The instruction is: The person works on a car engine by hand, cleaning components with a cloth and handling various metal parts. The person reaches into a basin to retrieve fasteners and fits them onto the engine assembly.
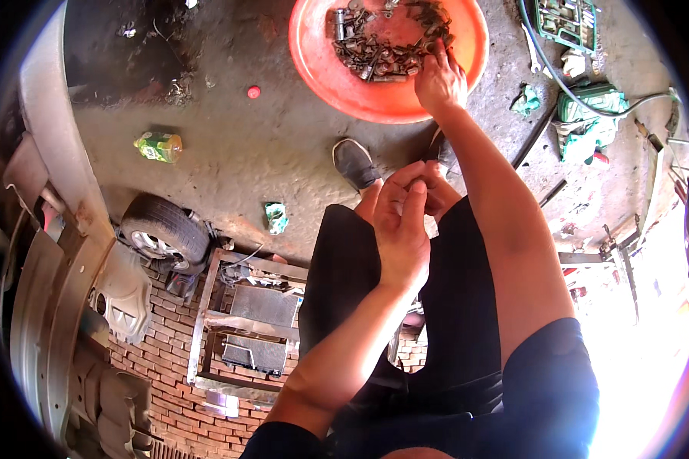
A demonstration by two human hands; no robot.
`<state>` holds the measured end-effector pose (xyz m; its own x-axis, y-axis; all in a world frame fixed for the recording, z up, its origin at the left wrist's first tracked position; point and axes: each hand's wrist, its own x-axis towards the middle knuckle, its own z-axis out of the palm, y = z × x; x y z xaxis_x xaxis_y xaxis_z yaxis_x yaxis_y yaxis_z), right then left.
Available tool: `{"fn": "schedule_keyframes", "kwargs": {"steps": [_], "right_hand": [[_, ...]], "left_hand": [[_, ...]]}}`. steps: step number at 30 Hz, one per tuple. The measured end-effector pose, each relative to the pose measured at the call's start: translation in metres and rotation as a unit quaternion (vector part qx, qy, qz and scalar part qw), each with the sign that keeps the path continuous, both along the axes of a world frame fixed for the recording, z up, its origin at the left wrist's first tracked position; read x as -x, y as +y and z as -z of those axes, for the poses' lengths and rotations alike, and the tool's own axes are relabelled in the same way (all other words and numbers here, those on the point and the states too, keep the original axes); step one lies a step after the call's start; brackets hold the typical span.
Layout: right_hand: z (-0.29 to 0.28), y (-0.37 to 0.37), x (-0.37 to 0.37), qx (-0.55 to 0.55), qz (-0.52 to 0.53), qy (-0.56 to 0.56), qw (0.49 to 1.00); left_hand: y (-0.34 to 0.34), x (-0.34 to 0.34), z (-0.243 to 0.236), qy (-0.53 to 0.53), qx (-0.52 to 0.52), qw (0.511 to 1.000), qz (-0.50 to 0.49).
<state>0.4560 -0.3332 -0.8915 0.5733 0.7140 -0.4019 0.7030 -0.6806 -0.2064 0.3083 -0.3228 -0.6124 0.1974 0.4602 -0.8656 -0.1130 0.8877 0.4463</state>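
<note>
A wide orange-red basin point(314, 73) sits on the floor at the top. Inside it lies a loose ring of small metal parts point(369, 61), bolt-like pieces among them, with a silvery cylinder point(339, 24) at the left. My right hand point(442, 80) reaches over the basin's near right side, fingers stretched and apart, tips touching the parts; nothing shows gripped in it. Over my lap, between the knees, my left hand point(407, 210) is closed with palm up and fingers curled in. Whatever it holds is hidden by the fingers and thumb.
Right of the basin are a wrench point(531, 50), a green tool case point(566, 23), a hose point(547, 65) and green bags point(593, 115). Leftward lie a bottle point(158, 146), a red cap point(253, 92) and a car wheel point(166, 232). My shoes point(355, 163) stand close to the basin.
</note>
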Motion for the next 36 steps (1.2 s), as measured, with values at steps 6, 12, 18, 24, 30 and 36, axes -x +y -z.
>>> {"fn": "schedule_keyframes", "kwargs": {"steps": [6,12,18,24,30,36], "right_hand": [[-0.010,0.002,0.016,-0.050,0.110,0.050,0.991],[0.003,0.044,0.038,-0.124,0.386,0.419,0.812],[0.080,0.110,0.030,-0.222,0.364,0.325,0.844],[0.069,0.158,0.046,-0.077,0.387,0.253,0.883],[0.047,0.128,0.029,-0.266,0.469,0.451,0.711],[-0.077,0.051,-0.013,-0.295,0.292,0.808,0.417]], "left_hand": [[0.002,-0.002,0.000,0.018,0.012,1.000,-0.002],[0.006,0.002,0.001,0.035,-0.009,0.999,0.011],[0.013,0.005,0.002,0.037,-0.028,0.998,0.032],[0.016,0.016,0.007,0.039,-0.034,0.999,0.004],[0.023,0.001,0.005,0.034,-0.039,0.998,0.020],[-0.007,0.008,0.005,0.163,-0.216,0.956,0.111]]}}
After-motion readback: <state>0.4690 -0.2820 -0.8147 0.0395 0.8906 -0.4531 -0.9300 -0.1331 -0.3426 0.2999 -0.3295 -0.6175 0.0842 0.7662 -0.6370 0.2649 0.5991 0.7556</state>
